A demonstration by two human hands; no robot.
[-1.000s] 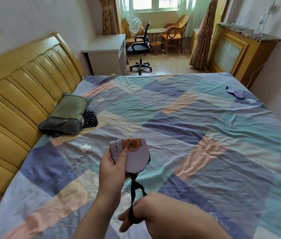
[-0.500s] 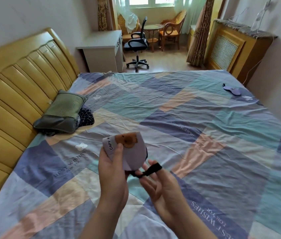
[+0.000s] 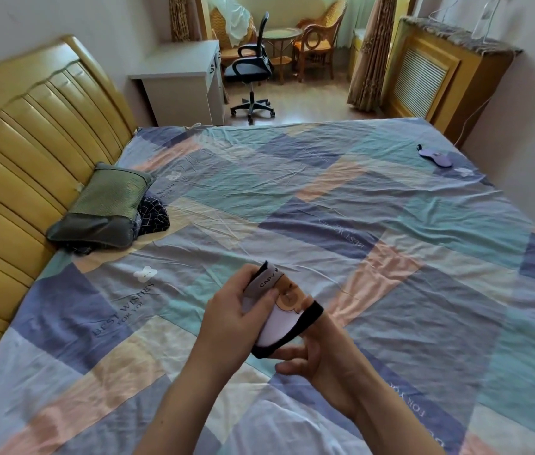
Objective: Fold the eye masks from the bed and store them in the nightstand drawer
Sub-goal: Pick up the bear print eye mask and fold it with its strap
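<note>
A folded pale eye mask (image 3: 282,315) with a brown animal print and the letters "CAPY" is held above the bed. My left hand (image 3: 233,318) grips its upper left side with the thumb on the front. The mask's black elastic strap (image 3: 295,330) runs around the folded mask, and my right hand (image 3: 320,362) holds the strap and the mask's lower end from below. A second eye mask (image 3: 435,156), purple, lies flat near the bed's far right corner. No nightstand drawer is in view.
The patchwork bed sheet (image 3: 325,208) fills the view. A green pillow (image 3: 102,208) over dark patterned cloth lies against the yellow headboard (image 3: 23,152). Beyond the bed stand a white desk (image 3: 180,80), a black office chair (image 3: 253,70) and a wooden radiator cover (image 3: 437,77).
My right hand has brought the black strap up and around the folded mask. Both hands and the mask sit lower and further right in the view as the camera tilted.
</note>
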